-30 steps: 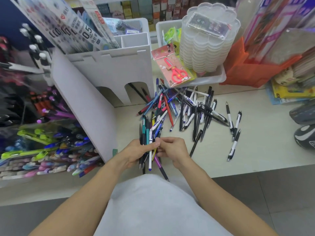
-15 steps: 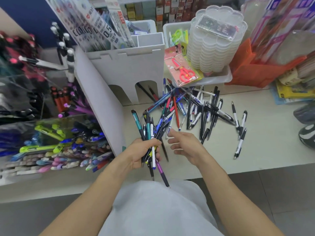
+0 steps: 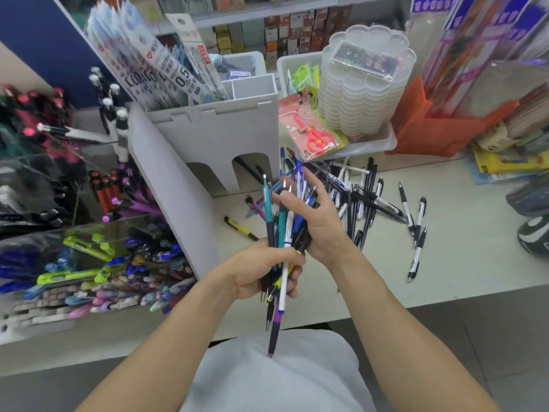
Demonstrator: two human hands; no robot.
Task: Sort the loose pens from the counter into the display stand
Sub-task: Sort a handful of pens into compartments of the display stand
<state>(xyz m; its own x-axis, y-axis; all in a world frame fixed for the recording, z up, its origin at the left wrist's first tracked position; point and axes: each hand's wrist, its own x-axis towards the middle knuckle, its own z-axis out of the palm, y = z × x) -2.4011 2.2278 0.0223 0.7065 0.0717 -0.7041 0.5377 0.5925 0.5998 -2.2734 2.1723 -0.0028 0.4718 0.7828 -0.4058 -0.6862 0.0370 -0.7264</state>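
My left hand (image 3: 261, 270) grips the lower end of a mixed bundle of pens (image 3: 280, 226), held upright above the counter's front edge. My right hand (image 3: 318, 221) wraps round the upper part of the same bundle, thumb on the near side. A heap of loose black, white and blue pens (image 3: 362, 197) lies on the counter behind my right hand, with a few more pens (image 3: 417, 230) scattered to the right. One yellow-and-black pen (image 3: 239, 228) lies alone on the left. The display stand (image 3: 74, 263) at the left holds rows of coloured pens behind a clear front.
A white divider panel (image 3: 175, 191) and a white arched box (image 3: 225, 138) stand between the display stand and the loose pens. Behind the heap a white tray (image 3: 383, 144) holds stacked clear containers and packaged red scissors (image 3: 316, 138). An orange box (image 3: 439, 135) stands at the right.
The bundle has been lifted off the counter and raised. My right hand, open beside it half a second ago, now clasps its upper part. The view has tilted up.
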